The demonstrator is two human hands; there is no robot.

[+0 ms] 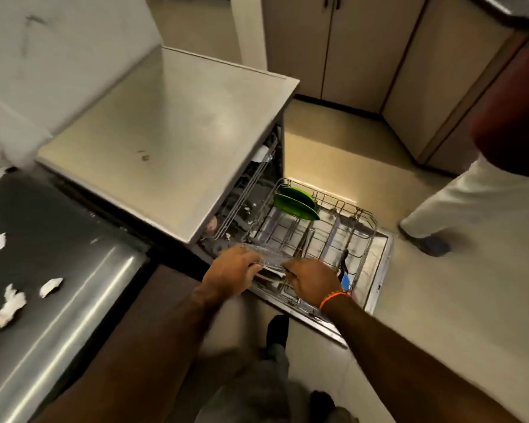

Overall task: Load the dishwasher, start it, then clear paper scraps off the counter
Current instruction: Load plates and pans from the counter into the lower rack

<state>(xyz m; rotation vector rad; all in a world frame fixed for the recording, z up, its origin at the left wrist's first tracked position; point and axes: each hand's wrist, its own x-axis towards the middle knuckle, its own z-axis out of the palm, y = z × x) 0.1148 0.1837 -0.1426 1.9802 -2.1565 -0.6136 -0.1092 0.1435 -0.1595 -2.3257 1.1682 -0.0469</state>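
Fingers of both hands grip glass dish (pixel 264 254) over rack's (pixel 367 239) near edge.

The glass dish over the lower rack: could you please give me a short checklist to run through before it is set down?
1. Grip: left hand and right hand both hold the glass dish by its near edge: ok.
2. Lower rack pulled fully out over the open door: ok.
3. Free slots: the green plates stand at the far end, and the tines nearer the dish look bare: ok.
4. Dish lined up with a tine row: cannot tell.
5. Paper scraps remain on the counter: not ok, a later step.
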